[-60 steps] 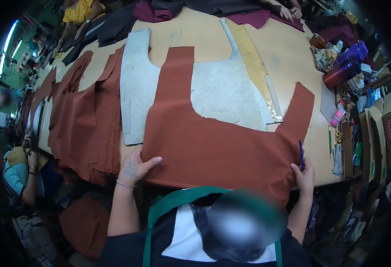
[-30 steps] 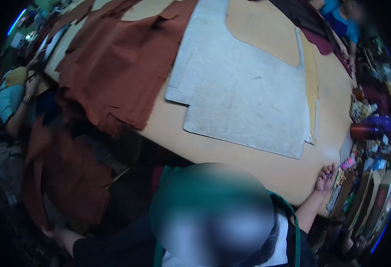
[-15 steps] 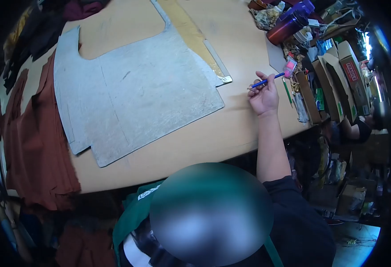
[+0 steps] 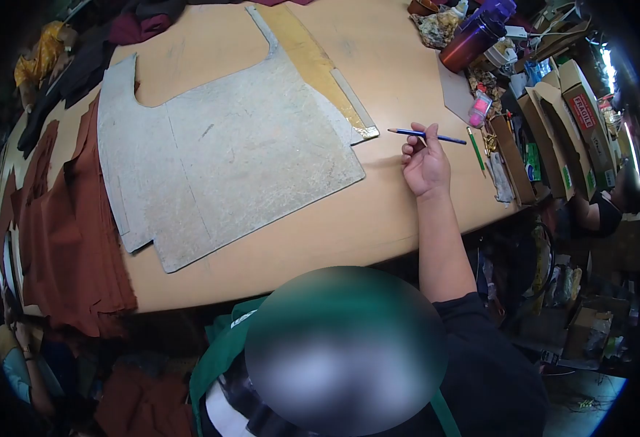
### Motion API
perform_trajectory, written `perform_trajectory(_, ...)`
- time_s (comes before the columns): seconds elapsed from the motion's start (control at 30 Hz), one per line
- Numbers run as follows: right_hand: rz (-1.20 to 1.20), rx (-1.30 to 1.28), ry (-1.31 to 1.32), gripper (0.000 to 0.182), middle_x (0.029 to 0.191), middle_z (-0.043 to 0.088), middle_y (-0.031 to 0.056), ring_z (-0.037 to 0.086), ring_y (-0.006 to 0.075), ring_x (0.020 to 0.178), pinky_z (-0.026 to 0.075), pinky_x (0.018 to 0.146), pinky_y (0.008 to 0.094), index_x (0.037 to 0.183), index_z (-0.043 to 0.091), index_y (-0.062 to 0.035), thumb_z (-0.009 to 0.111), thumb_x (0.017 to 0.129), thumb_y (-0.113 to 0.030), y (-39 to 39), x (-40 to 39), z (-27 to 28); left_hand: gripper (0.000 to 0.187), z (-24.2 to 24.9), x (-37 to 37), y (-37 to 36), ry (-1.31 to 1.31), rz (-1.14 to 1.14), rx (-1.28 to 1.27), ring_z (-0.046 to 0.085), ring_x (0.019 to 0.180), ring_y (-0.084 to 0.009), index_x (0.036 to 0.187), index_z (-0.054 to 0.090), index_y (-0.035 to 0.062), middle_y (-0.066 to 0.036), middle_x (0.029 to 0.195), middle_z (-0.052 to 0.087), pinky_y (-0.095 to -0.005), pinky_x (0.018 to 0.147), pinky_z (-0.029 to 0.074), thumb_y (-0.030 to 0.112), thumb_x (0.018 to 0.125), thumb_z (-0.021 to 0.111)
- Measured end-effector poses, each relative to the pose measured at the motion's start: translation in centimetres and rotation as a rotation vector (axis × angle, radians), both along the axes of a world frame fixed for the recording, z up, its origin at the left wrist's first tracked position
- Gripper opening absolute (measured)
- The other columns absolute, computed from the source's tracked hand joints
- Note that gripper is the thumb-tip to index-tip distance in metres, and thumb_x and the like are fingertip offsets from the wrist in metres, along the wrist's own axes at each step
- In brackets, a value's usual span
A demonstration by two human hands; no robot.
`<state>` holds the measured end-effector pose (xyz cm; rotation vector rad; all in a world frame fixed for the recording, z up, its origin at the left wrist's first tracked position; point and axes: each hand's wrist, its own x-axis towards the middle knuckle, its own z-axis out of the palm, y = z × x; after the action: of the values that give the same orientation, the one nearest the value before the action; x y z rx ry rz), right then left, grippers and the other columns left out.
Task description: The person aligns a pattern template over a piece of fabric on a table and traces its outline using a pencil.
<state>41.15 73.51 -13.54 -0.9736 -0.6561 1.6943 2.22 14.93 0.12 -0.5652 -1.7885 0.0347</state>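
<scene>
Head view: the right hand (image 4: pixel 425 169), right of centre, pinched a blue pencil (image 4: pixel 427 135); a firm, low grip suited marking the grey pattern (image 4: pixel 240 156).

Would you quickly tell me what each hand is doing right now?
Right hand: closed on a blue pencil, held above the table.
Left hand: not in view.

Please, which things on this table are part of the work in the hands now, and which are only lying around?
In the work:
right hand, holding the blue pencil
grey pattern, flat on the table

Lying about:
rust cloth stack
bottle
green pencil
boxes
yellow strip

The left hand is out of view.
</scene>
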Motion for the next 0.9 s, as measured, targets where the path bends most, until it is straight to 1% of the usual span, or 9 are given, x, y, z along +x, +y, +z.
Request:
perform_trajectory(0.03,-0.013,-0.008,-0.009,0.039,0.068,0.048,-0.0015,0.044,0.0091,0.059,0.035,0.051,0.0189,0.097,0.052,-0.0081,0.050,0.084,-0.044,-0.2,0.0,0.1,0.048,0.0,-2.0,1.1,0.031,-0.030,-0.071,0.034,0.068,-0.0301,0.075,0.043,0.0102,-0.012,0.078,0.034,-0.0429,0.064,0.028,0.057,0.082,0.035)
perform_trajectory(0.07,-0.018,-0.010,0.012,0.036,0.069,0.049,-0.0011,0.045,0.0090,0.060,0.035,0.051,0.0188,0.096,0.054,-0.0074,0.052,0.084,-0.041,-0.3,0.1,0.2,0.032,-0.5,-4.5,2.2,-0.102,0.085,-0.221,0.051,0.100,-0.0301,0.098,0.061,0.0016,-0.019,0.110,0.053,-0.0398,0.084,0.040,0.028,0.080,0.061)
perform_trajectory(0.1,-0.026,-0.014,0.033,0.034,0.069,0.051,-0.0007,0.047,0.0089,0.060,0.035,0.051,0.0188,0.094,0.055,-0.0066,0.054,0.083,-0.038,-0.6,0.3,0.4,0.028,-3.1,-6.1,4.0,-0.408,-0.062,-0.115,0.051,0.101,-0.0321,0.096,0.062,0.0000,-0.020,0.111,0.052,-0.0396,0.086,0.040,0.022,0.078,0.063)
perform_trajectory(0.27,-0.030,0.133,0.002,0.018,0.074,0.055,0.0003,0.048,0.0067,0.061,0.035,0.050,0.0176,0.092,0.059,-0.0062,0.058,0.083,-0.022,-1.0,2.1,-0.1,0.016,-7.9,-2.4,22.0,-0.621,-0.502,0.003,0.052,0.101,-0.0266,0.094,0.062,0.0025,-0.013,0.108,0.056,-0.0353,0.087,0.041,0.011,0.080,0.060)
perform_trajectory(0.37,-0.165,0.288,-0.451,0.014,0.081,0.055,-0.0009,0.047,0.0047,0.069,0.034,0.059,0.0182,0.093,0.060,-0.0053,0.055,0.085,-0.014,-2.4,2.1,1.5,0.018,-8.1,-2.3,26.0,-0.674,-0.563,0.071,0.053,0.098,-0.0270,0.092,0.061,0.0042,-0.014,0.105,0.057,-0.0355,0.085,0.041,0.015,0.077,0.063)
perform_trajectory(0.5,-0.025,0.931,-0.804,0.016,0.081,0.052,-0.0014,0.045,0.0054,0.073,0.035,0.063,0.0202,0.089,0.055,-0.0016,0.048,0.089,-0.016,-2.3,4.1,-0.2,0.031,-8.7,-3.9,27.5,-0.679,-0.494,0.046,0.045,0.107,-0.0349,0.096,0.059,0.0046,-0.015,0.108,0.054,-0.0404,0.091,0.036,0.024,0.074,0.064)
perform_trajectory(0.7,0.307,0.806,-1.287,0.016,0.080,0.054,0.0081,0.051,0.0140,0.072,0.041,0.064,0.0276,0.095,0.052,0.0006,0.051,0.086,-0.013,-6.9,-1.1,5.7,0.043,-9.0,-6.8,27.7,-0.763,-0.345,0.042,0.043,0.109,-0.0327,0.106,0.054,0.0062,-0.013,0.112,0.050,-0.0405,0.091,0.037,0.033,0.073,0.064)
perform_trajectory(0.77,0.560,0.867,-1.540,0.021,0.084,0.056,0.0150,0.054,0.0244,0.076,0.043,0.067,0.0317,0.100,0.052,0.0004,0.054,0.082,-0.011,-9.3,-3.6,7.3,0.048,-9.9,-8.4,28.2,-0.795,-0.289,0.018,0.041,0.111,-0.0321,0.109,0.052,0.0070,-0.013,0.114,0.048,-0.0428,0.091,0.037,0.036,0.073,0.063)
perform_trajectory(0.9,0.967,1.357,-1.335,0.030,0.074,0.050,0.0141,0.051,0.0298,0.071,0.042,0.066,0.0367,0.104,0.051,-0.0017,0.051,0.074,-0.005,-14.1,-7.7,11.5,0.069,-10.4,-9.3,29.8,-0.816,-0.025,-0.093,0.027,0.123,-0.0307,0.127,0.035,0.0112,-0.013,0.130,0.033,-0.0554,0.089,0.034,0.044,0.072,0.062)
